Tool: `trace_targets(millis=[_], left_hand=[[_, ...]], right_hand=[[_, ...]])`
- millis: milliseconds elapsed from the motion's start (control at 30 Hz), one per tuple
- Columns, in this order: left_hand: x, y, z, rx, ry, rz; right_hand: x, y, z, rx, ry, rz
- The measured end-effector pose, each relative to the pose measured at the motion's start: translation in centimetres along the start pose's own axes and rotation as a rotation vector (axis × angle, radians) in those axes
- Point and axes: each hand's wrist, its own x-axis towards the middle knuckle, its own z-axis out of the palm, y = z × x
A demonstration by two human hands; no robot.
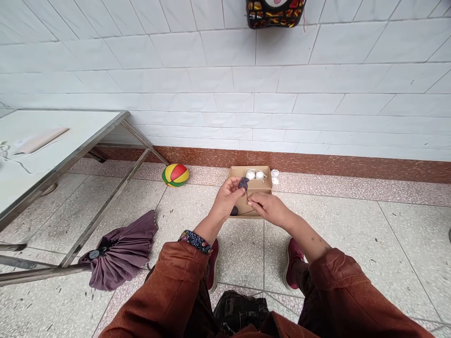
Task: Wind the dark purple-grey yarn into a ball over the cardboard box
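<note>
A small dark grey ball of yarn (243, 183) is pinched in the fingers of my left hand (227, 195). From it a strand of yarn (247, 196) runs down to my right hand (269, 208), whose fingers are closed on it. Both hands are over an open cardboard box (253, 191) on the floor. Inside its far part sit white yarn balls (255, 174). Another dark ball (234, 211) lies in the near part, partly covered by my left wrist.
More white balls (275, 176) rest right of the box. A colourful ball (175, 175) lies by the wall. At left stand a metal-framed table (70, 155) and, on the floor, a folded purple umbrella (123, 253). A black basket (276, 14) is at the top.
</note>
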Motion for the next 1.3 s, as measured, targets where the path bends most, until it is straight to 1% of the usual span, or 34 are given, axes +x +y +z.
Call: trace_targets(millis=[67,133,200,300,433,500,567,633,733,833,933,1067,1200,1300], left_hand=[[0.2,-0.3,-0.2,0.085,0.011,0.022],[0.3,-0.6,-0.3,0.162,-0.018,0.029],[0.3,-0.9,-0.2,0.216,-0.084,0.024],[-0.1,-0.8,0.1,0.253,-0.216,-0.002],[-1.1,0.1,0.5,0.213,-0.384,-0.058],[-1.4,0.6,0.5,0.148,-0.441,-0.088],[-1.5,0.9,0.4,0.077,-0.470,-0.118],[-1.4,1.0,0.2,0.009,-0.456,-0.132],[-1.1,0.7,0.0,-0.069,-0.385,-0.094],[-0.9,0.5,-0.2,-0.084,-0.339,-0.064],[-1.0,0.5,-0.2,-0.058,-0.357,-0.095],[-1.2,0.8,0.0,-0.060,-0.417,-0.129],[-1.1,0.7,0.0,-0.144,-0.389,-0.113],[-0.9,0.5,-0.1,-0.172,-0.325,-0.104]], right_hand=[[-0.1,-0.4,-0.3,-0.018,-0.022,-0.048],[-0.2,-0.7,-0.7,-0.013,-0.006,-0.063],[-0.1,-0.7,-1.3,0.008,0.048,-0.054],[0.1,-0.4,-2.1,0.044,0.187,-0.023],[0.4,0.4,-2.4,0.068,0.342,0.061],[0.5,0.7,-2.3,0.089,0.373,0.115],[0.6,0.8,-2.0,0.123,0.376,0.155],[0.6,0.8,-1.6,0.152,0.346,0.169],[0.6,0.4,-1.4,0.163,0.292,0.153],[0.6,0.1,-1.5,0.153,0.307,0.138],[0.6,0.2,-1.5,0.148,0.339,0.146],[0.6,0.6,-1.2,0.143,0.295,0.134],[0.6,1.0,-0.8,0.105,0.268,0.121],[0.5,1.2,-0.7,0.046,0.203,0.105]])
